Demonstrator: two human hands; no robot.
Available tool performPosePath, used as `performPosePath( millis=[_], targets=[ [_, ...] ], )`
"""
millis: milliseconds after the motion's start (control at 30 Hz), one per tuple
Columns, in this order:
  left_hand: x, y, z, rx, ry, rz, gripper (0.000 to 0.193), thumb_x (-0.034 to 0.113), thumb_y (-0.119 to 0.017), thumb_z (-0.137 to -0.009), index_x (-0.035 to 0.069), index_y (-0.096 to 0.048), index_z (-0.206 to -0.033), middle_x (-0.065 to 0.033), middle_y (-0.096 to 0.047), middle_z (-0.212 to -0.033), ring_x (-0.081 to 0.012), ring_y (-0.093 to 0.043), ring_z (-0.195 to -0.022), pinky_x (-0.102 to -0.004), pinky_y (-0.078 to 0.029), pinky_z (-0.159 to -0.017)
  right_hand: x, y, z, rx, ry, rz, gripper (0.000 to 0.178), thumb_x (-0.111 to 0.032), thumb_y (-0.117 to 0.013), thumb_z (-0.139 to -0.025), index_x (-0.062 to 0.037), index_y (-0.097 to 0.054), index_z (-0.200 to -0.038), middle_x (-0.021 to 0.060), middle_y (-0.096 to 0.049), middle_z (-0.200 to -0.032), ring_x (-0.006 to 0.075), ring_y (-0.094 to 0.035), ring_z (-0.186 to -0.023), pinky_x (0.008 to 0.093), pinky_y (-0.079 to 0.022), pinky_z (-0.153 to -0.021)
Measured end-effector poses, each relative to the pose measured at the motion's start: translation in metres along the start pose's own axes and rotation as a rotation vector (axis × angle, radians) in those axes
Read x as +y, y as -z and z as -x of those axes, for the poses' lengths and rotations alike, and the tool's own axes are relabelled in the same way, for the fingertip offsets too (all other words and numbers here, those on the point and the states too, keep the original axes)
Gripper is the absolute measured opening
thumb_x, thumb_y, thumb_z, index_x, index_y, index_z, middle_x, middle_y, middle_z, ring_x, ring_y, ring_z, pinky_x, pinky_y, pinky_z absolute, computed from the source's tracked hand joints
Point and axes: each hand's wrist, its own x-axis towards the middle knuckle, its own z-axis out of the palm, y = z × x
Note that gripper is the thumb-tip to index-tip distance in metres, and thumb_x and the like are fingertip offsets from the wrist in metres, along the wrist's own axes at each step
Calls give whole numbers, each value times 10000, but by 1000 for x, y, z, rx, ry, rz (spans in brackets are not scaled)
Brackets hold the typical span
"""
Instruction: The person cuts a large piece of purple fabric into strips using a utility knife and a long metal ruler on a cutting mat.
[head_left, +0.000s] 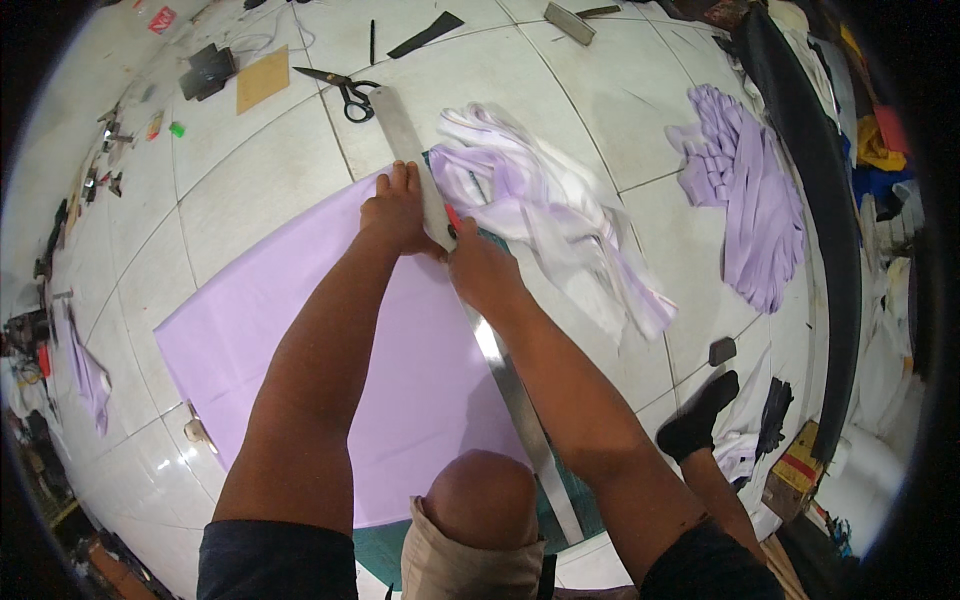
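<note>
At centre frame, flat lilac fabric [400,400] and long grey metal ruler [434,205] are pressed by left hand [393,212], apparent red cutter [453,216] gripped by right hand [484,268], edge-cutting judged unfinished (lilac-white fabric strips [570,225] heaped upper centre).

The pale, glossy tiled floor [620,100] has thin dark joints [619,191] and bright glints [190,453] at lower left.

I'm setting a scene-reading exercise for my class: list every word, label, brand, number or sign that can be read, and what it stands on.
None can be read for certain.
Red label, far upper left: pale marks, too small and blurred to read.
Yellow-and-red item, lower right: any print is too small to read.
Metal ruler under the left hand: no markings readable.
Lilac cloth: no lettering visible.
</note>
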Motion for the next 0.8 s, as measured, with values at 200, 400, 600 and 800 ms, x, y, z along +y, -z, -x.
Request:
performPosePath(
  millis=[200, 400, 600, 800],
  targets=[
    [7, 4, 3, -35, 40, -27, 1555, 588, -966, -423, -20, -128, -1584, -167, -200, -1645, -370, -338, -1460, -465, -520, -1043, 11, 17, 31, -194, -112, 53, 276, -136, -408, -1006, -3, -456, -1243, 274, -690, -1095, 430, -692, -1003, 543, -534, -875],
    [-2, -1, 7, -7, 35, -22, 1562, 600, -959, -425, -12, -118, -1590, -167, -192, -1650, -366, -338, -1458, -470, -521, -1040, 7, 41, 40, -129, -204, 8, 320, -266, -485, -1013, 1, -509, -1187, 247, -683, -1092, 427, -687, -997, 545, -528, -852],
    [6, 5, 6, -5, 0, 30, 1534, 557, -975, -427, -46, -135, -1560, -256, -224, -1613, -453, -362, -1418, -508, -486, -1072, 91, 61, -21, 400, -42, 369, 608, -448, -846, -765, -1, -635, -1118, 177, -486, -1472, 376, -474, -1334, 607, -429, -1005],
    [-4, 2, 5, 3, -1, 24, 1541, 557, -977, -422, -54, -135, -1559, -244, -240, -1603, -457, -376, -1404, -528, -492, -1060, 152, 66, -31, 316, -161, 3, 369, -339, -780, -831, -60, -607, -998, 165, -642, -1050, 395, -626, -1027, 514, -506, -840]
  ],
)
